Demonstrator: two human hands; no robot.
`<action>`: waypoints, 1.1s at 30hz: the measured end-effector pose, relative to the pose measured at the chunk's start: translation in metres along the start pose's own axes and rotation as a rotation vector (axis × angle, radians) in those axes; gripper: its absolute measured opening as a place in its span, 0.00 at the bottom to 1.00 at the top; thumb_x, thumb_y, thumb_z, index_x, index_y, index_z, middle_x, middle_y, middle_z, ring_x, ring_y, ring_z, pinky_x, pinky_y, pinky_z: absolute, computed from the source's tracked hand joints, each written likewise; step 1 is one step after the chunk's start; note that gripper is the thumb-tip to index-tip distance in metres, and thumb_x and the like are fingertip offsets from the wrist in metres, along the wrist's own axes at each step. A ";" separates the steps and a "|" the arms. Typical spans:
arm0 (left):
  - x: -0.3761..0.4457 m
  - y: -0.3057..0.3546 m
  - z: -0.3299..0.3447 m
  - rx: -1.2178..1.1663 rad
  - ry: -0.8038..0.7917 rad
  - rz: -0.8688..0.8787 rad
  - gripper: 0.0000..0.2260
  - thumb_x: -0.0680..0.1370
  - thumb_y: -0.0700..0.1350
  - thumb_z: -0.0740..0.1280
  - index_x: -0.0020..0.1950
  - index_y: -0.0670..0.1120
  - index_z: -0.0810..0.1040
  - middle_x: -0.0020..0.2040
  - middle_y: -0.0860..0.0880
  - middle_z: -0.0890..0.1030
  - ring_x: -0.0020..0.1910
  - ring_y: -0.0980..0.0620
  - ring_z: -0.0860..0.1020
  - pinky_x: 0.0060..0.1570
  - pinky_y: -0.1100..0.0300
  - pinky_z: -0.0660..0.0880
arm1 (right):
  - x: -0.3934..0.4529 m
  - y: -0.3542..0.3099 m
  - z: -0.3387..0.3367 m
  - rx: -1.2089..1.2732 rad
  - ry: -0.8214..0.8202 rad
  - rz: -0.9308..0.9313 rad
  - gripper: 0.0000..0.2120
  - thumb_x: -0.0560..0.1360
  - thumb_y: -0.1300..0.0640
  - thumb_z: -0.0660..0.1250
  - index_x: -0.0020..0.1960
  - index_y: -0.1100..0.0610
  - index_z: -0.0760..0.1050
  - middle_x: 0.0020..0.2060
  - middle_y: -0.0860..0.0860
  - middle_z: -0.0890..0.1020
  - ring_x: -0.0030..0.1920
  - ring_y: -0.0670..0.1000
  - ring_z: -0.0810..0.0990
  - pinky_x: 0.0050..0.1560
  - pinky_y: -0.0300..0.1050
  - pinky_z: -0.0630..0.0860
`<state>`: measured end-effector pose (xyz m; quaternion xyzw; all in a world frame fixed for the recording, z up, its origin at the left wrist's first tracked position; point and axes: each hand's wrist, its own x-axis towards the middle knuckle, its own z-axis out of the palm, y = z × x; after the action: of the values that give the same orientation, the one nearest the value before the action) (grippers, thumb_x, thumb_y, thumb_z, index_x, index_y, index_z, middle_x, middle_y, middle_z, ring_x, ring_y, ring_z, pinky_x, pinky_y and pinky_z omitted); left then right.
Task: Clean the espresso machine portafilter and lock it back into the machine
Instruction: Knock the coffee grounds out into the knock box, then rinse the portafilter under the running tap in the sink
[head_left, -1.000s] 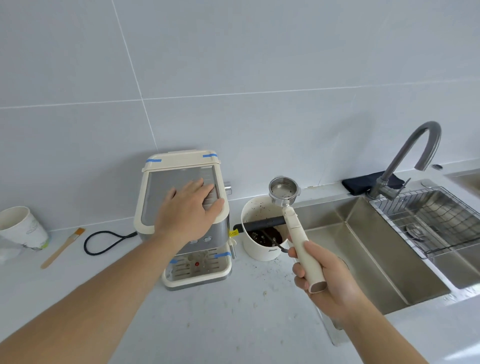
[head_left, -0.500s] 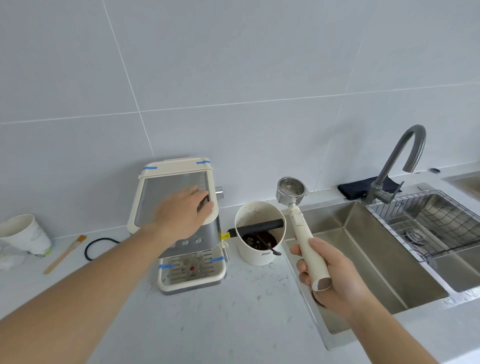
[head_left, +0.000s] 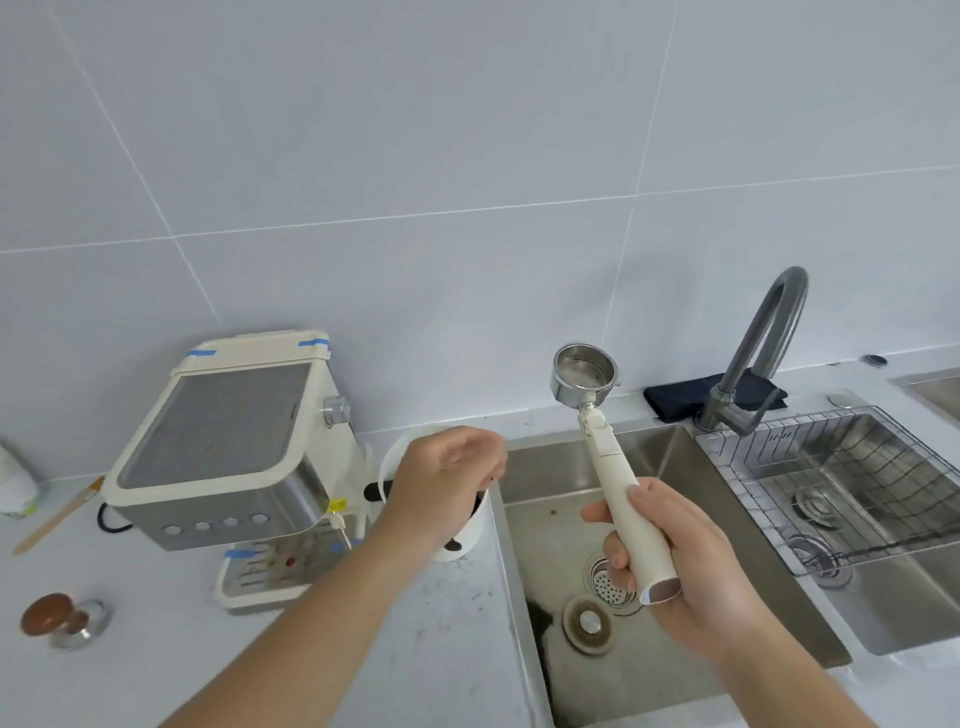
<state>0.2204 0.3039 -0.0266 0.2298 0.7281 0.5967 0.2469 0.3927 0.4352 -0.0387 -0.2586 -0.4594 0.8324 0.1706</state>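
Observation:
My right hand grips the cream handle of the portafilter, holding it upright over the sink. Its steel basket faces me and looks empty. The cream and steel espresso machine stands on the counter at the left, with no portafilter in it. My left hand hovers over the white knock box beside the machine, fingers curled downward into it. Whatever lies between those fingers is hidden.
A grey faucet rises behind the sink, with a dark cloth at its base and a wire rack in the right basin. A tamper, a wooden brush and a paper cup sit at the far left. Coffee grounds speckle the counter.
My left hand has left the top of the machine and moved right, down onto the knock box. My right hand has lifted the portafilter a little higher and further right.

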 end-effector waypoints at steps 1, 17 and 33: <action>0.003 0.002 0.022 -0.085 0.004 -0.063 0.07 0.76 0.46 0.68 0.45 0.44 0.85 0.43 0.45 0.85 0.45 0.51 0.84 0.52 0.53 0.80 | 0.002 -0.005 -0.011 0.008 -0.009 0.003 0.11 0.70 0.56 0.66 0.49 0.60 0.71 0.42 0.62 0.83 0.26 0.53 0.73 0.24 0.43 0.69; 0.021 -0.005 0.197 -0.439 -0.119 -0.349 0.08 0.78 0.45 0.67 0.44 0.45 0.85 0.43 0.45 0.85 0.43 0.48 0.82 0.46 0.53 0.77 | 0.013 -0.020 -0.130 -0.006 0.054 0.024 0.14 0.69 0.59 0.70 0.52 0.65 0.82 0.44 0.62 0.84 0.39 0.57 0.83 0.34 0.47 0.81; 0.046 -0.015 0.248 -0.353 -0.088 -0.360 0.04 0.75 0.42 0.71 0.42 0.44 0.84 0.37 0.47 0.80 0.38 0.50 0.78 0.43 0.58 0.77 | 0.036 -0.014 -0.188 -0.065 0.043 0.087 0.16 0.70 0.59 0.74 0.55 0.64 0.79 0.43 0.62 0.85 0.41 0.55 0.83 0.41 0.48 0.78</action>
<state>0.3414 0.5175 -0.0869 0.0755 0.6303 0.6504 0.4172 0.4747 0.5886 -0.1203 -0.3015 -0.4707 0.8180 0.1358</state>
